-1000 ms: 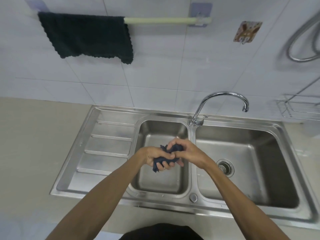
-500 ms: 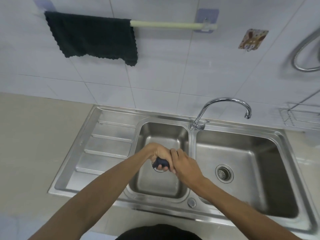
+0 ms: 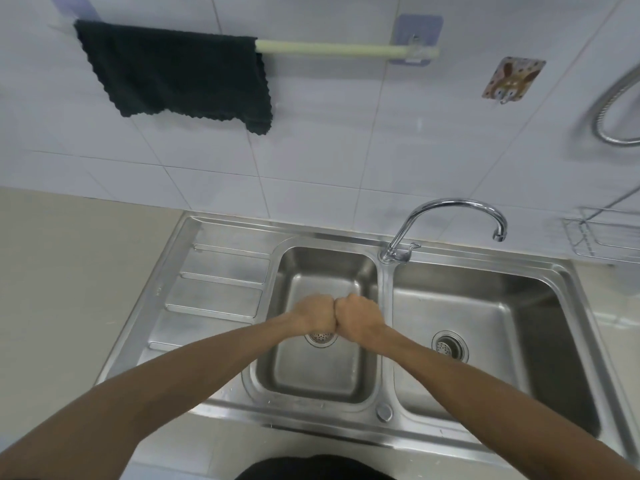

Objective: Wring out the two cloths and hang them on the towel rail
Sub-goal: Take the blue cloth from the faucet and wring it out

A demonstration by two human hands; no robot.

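A dark green cloth [image 3: 173, 72] with a scalloped edge hangs on a pale yellow-green rail [image 3: 332, 49], whose bracket [image 3: 417, 38] is lilac, while right of the rail a brown and cream rabbit-patterned hook [image 3: 512, 77] sits on white tiles [image 3: 346, 140] above the silver steel sink [image 3: 221, 271].

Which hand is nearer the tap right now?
The right hand. It is a fist over the small basin's right side, just below and left of the tap. The left hand presses against it on the side away from the tap.
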